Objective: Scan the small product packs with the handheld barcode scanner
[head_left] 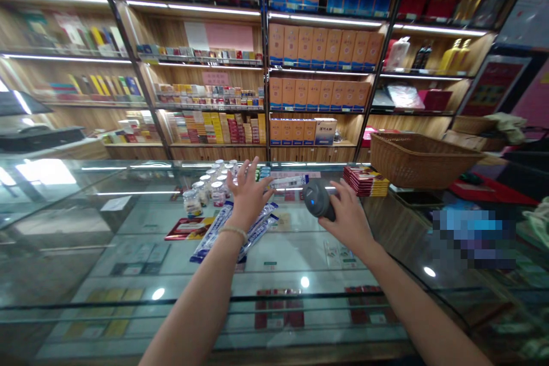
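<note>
My left hand is over the glass counter, with thumb and forefinger pinching the near end of a slim blue-and-white packet. Its other fingers are raised and spread. In my right hand is a dark grey barcode scanner with a small blue light, close to the packet's right end. Under my left wrist lie several long blue-and-white packets, partly hidden by the arm. Beside them is a red-and-yellow packet. Several small white-lidded jars stand just beyond, left of my hand.
A stack of red-and-yellow packets sits right of the scanner, next to a wicker basket. A dark cable runs along the right of the glass counter. Shelves of boxed goods stand behind it.
</note>
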Demonstrator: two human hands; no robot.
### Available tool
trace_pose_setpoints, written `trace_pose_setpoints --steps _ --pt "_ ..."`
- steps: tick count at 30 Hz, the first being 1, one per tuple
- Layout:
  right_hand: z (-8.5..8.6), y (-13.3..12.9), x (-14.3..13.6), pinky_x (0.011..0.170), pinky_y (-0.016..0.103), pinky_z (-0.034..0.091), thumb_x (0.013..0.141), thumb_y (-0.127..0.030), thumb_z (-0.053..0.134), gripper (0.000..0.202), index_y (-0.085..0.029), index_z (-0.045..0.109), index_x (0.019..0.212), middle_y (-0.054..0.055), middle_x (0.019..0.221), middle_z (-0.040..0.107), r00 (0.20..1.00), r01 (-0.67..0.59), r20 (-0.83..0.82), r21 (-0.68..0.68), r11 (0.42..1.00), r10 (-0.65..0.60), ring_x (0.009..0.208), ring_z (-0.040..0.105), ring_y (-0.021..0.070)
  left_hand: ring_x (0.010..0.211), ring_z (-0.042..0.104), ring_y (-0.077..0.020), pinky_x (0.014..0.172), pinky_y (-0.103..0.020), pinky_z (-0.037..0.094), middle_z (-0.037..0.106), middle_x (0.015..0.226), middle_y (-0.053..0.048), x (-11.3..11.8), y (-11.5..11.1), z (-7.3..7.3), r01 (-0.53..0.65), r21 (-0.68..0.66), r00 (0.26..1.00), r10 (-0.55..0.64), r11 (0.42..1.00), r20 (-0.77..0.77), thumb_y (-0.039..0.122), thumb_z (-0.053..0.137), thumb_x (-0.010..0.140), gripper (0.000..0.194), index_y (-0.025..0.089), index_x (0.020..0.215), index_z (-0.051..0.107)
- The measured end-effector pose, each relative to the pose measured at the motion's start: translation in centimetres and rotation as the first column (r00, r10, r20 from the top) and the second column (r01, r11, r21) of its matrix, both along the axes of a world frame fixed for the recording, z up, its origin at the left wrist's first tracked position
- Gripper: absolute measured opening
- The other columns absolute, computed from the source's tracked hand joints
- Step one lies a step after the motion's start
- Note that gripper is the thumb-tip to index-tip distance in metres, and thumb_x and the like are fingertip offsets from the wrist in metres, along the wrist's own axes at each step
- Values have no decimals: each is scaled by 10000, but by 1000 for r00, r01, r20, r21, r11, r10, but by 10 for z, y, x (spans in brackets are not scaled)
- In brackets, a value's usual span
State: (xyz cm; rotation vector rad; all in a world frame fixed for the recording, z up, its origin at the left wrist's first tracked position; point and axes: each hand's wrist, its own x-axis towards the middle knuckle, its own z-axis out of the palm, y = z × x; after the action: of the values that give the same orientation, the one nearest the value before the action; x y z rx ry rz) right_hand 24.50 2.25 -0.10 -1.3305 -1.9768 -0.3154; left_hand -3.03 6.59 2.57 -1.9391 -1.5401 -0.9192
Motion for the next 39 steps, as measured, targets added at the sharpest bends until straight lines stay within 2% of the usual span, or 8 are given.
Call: trace_pose_setpoints --steps 4,8,18,26,33,35,37,39 --pt "-7 -3 -10 1218 743 243 767 -303 738 299 -162 690 1026 220 1632 406 992 27 121 0 1000 -26 1563 241 454 1556 315 -404 1229 -745 70 395 1686 -102 0 0 0 0 4 1000 0 1000 1 387 812 828 243 346 1067 798" --pt "-13 -7 -20 1202 790 179 784 -324 737 281 -162 679 1006 234 1695 297 981 16 196 -32 999 -10 1578 206 456 1554 313 -412 1227 -749 73 388 1690 -97 0 -1 -1 17 7 1000 -17 1000 -9 379 816 821 270 348 1088 795" --pt "-24 -7 -28 1213 792 19 786 -385 739 279 -185 683 973 213 1708 286 963 -6 268 -82 997 27 1599 148 434 1555 310 -405 1229 -747 62 400 1683 -100 0 0 -2 32 12 999 -32 999 -7 378 813 815 270 346 1083 795" --pt "-18 -11 -29 1225 768 -32 800 -391 699 324 -176 682 1042 202 1732 221 951 -26 296 -207 978 88 1606 144 424 1561 304 -414 1227 -752 77 385 1691 -104 2 -1 0 17 -21 1000 -17 1000 -4 377 824 814 275 345 1086 801" --pt "-15 -15 -26 1246 731 -19 832 -454 662 422 -171 665 1145 198 1746 173 939 -62 305 -302 951 159 1624 80 398 1557 320 -404 1234 -739 70 397 1686 -95 4 -3 3 23 -19 1000 -23 1000 -10 383 819 825 250 350 1072 799" --pt "-13 -14 -23 1250 721 -12 838 -480 657 515 -161 640 1241 209 1747 159 933 -75 312 -313 947 177 1626 66 397 1554 326 -400 1237 -731 67 407 1681 -94 4 -3 2 26 -10 1000 -26 1000 -11 389 819 826 248 352 1070 798" --pt "-7 -10 -18 1249 721 13 835 -517 660 689 -162 546 1415 212 1751 136 939 -76 293 -330 941 179 1628 48 398 1553 329 -398 1243 -722 49 406 1681 -90 4 -2 1 32 3 999 -32 999 -12 388 822 822 250 349 1068 797" --pt "3 -2 -9 1243 729 68 830 -556 670 868 -203 382 1569 194 1758 113 961 -55 236 -344 937 143 1628 35 401 1552 331 -397 1251 -712 23 406 1682 -87 3 -1 0 41 22 999 -41 999 -13 382 825 818 245 340 1058 798"
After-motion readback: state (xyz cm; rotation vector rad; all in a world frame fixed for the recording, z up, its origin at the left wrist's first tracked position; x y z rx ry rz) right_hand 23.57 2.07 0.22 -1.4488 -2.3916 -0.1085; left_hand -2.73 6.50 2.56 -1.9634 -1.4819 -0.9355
